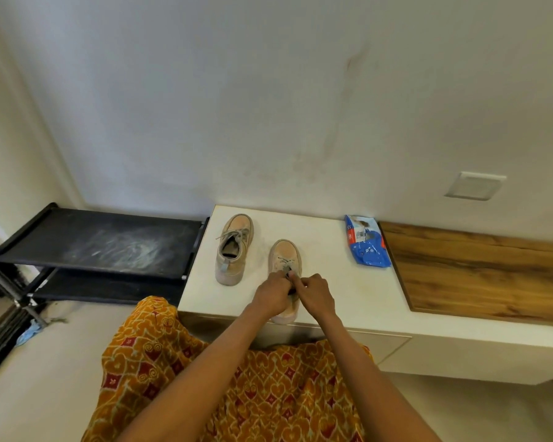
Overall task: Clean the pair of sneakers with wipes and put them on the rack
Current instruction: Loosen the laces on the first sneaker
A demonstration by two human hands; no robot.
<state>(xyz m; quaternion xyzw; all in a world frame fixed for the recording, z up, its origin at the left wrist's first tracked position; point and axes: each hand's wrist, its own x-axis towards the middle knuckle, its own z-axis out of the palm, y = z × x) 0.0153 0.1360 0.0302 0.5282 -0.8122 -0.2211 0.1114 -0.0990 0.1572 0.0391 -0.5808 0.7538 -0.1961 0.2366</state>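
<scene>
Head view looks down on a white bench top (348, 301) where two beige sneakers sit toes toward the wall: the left sneaker (233, 247) lies untouched near the bench's left edge, and the right sneaker (284, 256) stands nearer the person, its heel at the front edge. Both hands work at this nearer shoe's opening. The left hand (270, 293) has its fingers curled and pinching at the laces (284, 264), and the right hand (315, 293) is likewise curled in over the tongue area, fingers drawn together on the laces or collar; which of the two it holds is hidden. A blue pack of wipes (366, 240) lies well apart to the right, against the wall, and the black rack (99, 244) stands just beside the bench on the left, its top shelf dusty. By the look of it, each shoe is light, with a soft fabric upper that will give under a wipe and a stiffer rubber sole. The heel or sole edge seems the firmest hold; a hand inside would likely brace it while wiping. Laces would only dangle.
</scene>
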